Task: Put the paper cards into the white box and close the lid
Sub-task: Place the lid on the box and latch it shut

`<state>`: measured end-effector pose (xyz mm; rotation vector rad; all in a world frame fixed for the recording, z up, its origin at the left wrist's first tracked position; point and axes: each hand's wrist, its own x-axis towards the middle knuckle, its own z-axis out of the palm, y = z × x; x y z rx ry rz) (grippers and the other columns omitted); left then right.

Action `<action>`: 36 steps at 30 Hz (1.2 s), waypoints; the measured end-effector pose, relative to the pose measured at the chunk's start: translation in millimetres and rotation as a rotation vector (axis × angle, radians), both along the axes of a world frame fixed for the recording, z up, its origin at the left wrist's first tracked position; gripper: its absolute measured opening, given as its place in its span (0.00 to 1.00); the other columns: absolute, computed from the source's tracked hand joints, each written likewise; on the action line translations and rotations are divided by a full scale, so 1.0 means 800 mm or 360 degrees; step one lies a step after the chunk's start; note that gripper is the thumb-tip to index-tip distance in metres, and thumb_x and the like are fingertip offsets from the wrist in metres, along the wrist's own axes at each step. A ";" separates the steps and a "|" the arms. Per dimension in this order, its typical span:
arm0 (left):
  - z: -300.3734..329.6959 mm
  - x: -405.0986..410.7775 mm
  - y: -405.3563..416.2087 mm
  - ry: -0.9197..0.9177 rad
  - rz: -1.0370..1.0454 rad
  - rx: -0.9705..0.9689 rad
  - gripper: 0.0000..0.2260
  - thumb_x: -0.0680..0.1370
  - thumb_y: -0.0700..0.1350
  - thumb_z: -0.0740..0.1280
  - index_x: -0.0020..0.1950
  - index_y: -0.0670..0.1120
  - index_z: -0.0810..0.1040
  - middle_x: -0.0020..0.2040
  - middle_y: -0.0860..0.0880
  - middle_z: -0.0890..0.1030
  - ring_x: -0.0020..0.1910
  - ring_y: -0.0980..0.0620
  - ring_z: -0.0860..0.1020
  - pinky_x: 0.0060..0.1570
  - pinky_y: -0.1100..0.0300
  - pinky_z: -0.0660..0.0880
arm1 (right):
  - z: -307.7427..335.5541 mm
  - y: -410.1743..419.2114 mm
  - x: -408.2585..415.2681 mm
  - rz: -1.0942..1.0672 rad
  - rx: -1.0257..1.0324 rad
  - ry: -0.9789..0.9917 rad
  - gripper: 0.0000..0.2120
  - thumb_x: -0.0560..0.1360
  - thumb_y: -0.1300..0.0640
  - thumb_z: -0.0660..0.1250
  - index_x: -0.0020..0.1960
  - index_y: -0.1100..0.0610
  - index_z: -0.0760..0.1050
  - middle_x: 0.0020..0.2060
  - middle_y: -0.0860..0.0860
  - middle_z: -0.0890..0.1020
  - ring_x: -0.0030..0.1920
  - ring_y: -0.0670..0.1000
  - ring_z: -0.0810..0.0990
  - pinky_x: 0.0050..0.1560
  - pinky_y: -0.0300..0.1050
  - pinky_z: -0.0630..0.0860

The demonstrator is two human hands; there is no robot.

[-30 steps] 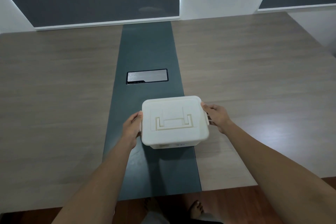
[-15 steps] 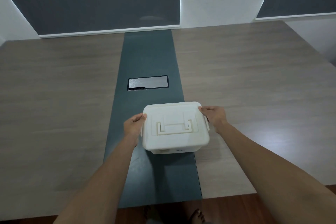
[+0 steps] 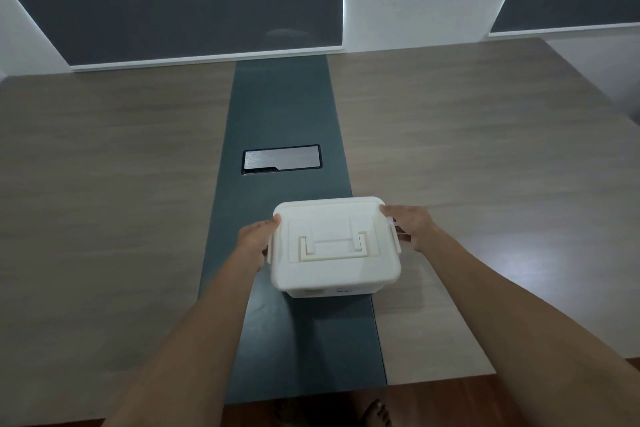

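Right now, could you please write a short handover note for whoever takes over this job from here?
Left hand: pressed against the left side of the white box.
Right hand: against its right side, by the side latch.
Box sits on the table's dark centre strip, lid on top.
Paper cards: none visible; presumably inside, cannot confirm.
Left: check both side latches are snapped, then let go.

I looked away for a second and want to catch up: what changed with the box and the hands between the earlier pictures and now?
The white box slid a little farther from the person along the dark strip, toward the metal hatch. The left hand and right hand went with it, one on each side. The lid stayed on, its handle folded flat; no paper cards show in any picture.
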<state>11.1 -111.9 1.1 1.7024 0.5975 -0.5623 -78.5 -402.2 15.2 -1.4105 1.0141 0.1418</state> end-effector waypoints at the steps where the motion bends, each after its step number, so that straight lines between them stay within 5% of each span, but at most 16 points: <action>1: 0.000 -0.003 0.002 -0.0007 -0.0030 0.0039 0.15 0.74 0.52 0.75 0.53 0.43 0.80 0.49 0.49 0.81 0.52 0.47 0.77 0.52 0.54 0.72 | -0.002 -0.003 -0.004 0.0012 0.0005 0.0028 0.10 0.70 0.52 0.77 0.45 0.57 0.80 0.47 0.55 0.79 0.44 0.54 0.78 0.51 0.51 0.78; 4: -0.002 -0.016 0.018 0.0199 -0.0120 0.0113 0.40 0.63 0.69 0.76 0.65 0.43 0.75 0.59 0.50 0.77 0.63 0.44 0.75 0.64 0.46 0.71 | -0.011 -0.006 -0.025 0.0073 0.0137 0.0215 0.28 0.63 0.37 0.77 0.51 0.57 0.79 0.53 0.52 0.79 0.55 0.56 0.79 0.57 0.51 0.79; 6: -0.011 -0.023 0.030 0.0415 -0.0179 -0.0025 0.52 0.51 0.76 0.74 0.66 0.45 0.76 0.62 0.48 0.80 0.61 0.42 0.79 0.62 0.44 0.75 | -0.013 0.001 -0.037 0.0179 0.0311 0.0292 0.36 0.60 0.29 0.74 0.55 0.57 0.79 0.53 0.54 0.82 0.54 0.58 0.81 0.51 0.53 0.81; 11: -0.013 -0.021 0.032 0.0474 -0.0231 -0.0240 0.45 0.56 0.74 0.74 0.62 0.43 0.82 0.56 0.43 0.85 0.54 0.43 0.83 0.52 0.48 0.81 | -0.007 0.003 -0.034 0.0196 0.0314 0.0221 0.34 0.64 0.31 0.73 0.56 0.58 0.79 0.49 0.54 0.84 0.49 0.57 0.82 0.44 0.51 0.80; 16: -0.013 -0.019 0.031 0.0436 -0.0279 -0.0244 0.45 0.57 0.72 0.74 0.62 0.41 0.81 0.59 0.42 0.84 0.57 0.42 0.83 0.54 0.48 0.81 | -0.008 0.002 -0.033 0.0166 0.0306 0.0233 0.33 0.64 0.33 0.74 0.55 0.59 0.79 0.46 0.53 0.84 0.46 0.55 0.83 0.45 0.50 0.81; 21: -0.027 0.004 0.040 0.0253 -0.0144 0.0012 0.50 0.45 0.71 0.80 0.57 0.41 0.81 0.52 0.45 0.86 0.51 0.43 0.84 0.53 0.45 0.81 | -0.009 -0.001 -0.031 0.0117 0.0150 0.0208 0.41 0.52 0.33 0.80 0.51 0.63 0.80 0.44 0.56 0.86 0.44 0.57 0.85 0.51 0.55 0.83; 25: -0.026 0.022 0.036 -0.0040 -0.0193 0.0237 0.36 0.49 0.67 0.80 0.41 0.41 0.76 0.40 0.44 0.81 0.38 0.45 0.80 0.51 0.41 0.82 | 0.002 -0.001 -0.019 0.0111 -0.0140 0.0208 0.31 0.61 0.40 0.80 0.48 0.65 0.80 0.44 0.59 0.86 0.44 0.58 0.86 0.49 0.55 0.84; 28: -0.021 0.022 0.028 -0.0141 -0.0260 0.0404 0.25 0.62 0.59 0.81 0.32 0.43 0.70 0.35 0.42 0.77 0.34 0.45 0.76 0.44 0.45 0.82 | 0.010 0.001 -0.011 0.0200 -0.0250 0.0208 0.26 0.68 0.46 0.78 0.51 0.68 0.79 0.46 0.60 0.86 0.44 0.59 0.86 0.47 0.55 0.84; 32: -0.024 0.019 0.028 -0.0138 -0.0330 0.0392 0.19 0.70 0.54 0.78 0.35 0.43 0.72 0.38 0.42 0.76 0.36 0.46 0.76 0.44 0.51 0.78 | 0.020 0.009 -0.006 0.0299 -0.0333 0.0238 0.22 0.73 0.49 0.74 0.51 0.69 0.78 0.46 0.60 0.84 0.44 0.59 0.85 0.47 0.56 0.83; 36: -0.026 0.021 0.034 -0.0024 -0.0553 0.0266 0.11 0.73 0.44 0.76 0.44 0.36 0.81 0.48 0.41 0.84 0.48 0.42 0.83 0.58 0.45 0.79 | 0.029 0.008 -0.007 0.0426 -0.0256 0.0249 0.14 0.76 0.57 0.71 0.53 0.69 0.77 0.41 0.58 0.82 0.40 0.54 0.82 0.50 0.53 0.82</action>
